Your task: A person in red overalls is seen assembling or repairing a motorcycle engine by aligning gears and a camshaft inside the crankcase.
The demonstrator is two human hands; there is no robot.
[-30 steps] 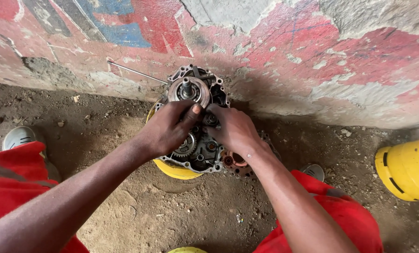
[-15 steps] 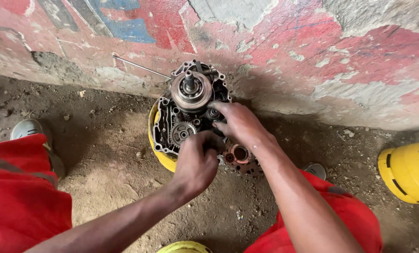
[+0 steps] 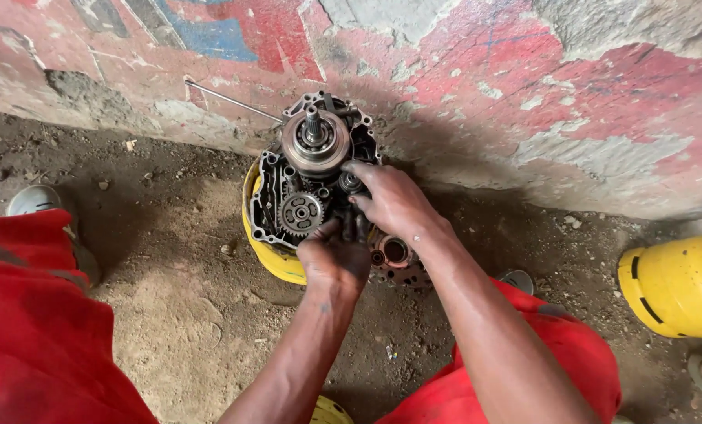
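1. We are observing the engine case (image 3: 288,200) resting on a yellow container (image 3: 268,255), open face upward, shaft (image 3: 313,122) pointing toward the painted wall (image 3: 461,86).
2. Left hand (image 3: 335,259) is curling its fingers onto internal parts; right hand (image 3: 390,200) is pinching a small gear (image 3: 349,182).

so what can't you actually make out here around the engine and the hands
Head view only:
- The fingertips of the left hand curl into the engine case; whether they grip a part is hidden.
- The right hand covers the parts beneath it.
- The yellow container under the engine is mostly hidden by it.
- The yellow jerrycan is cut off by the right edge.
- The thin metal rod disappears behind the engine.
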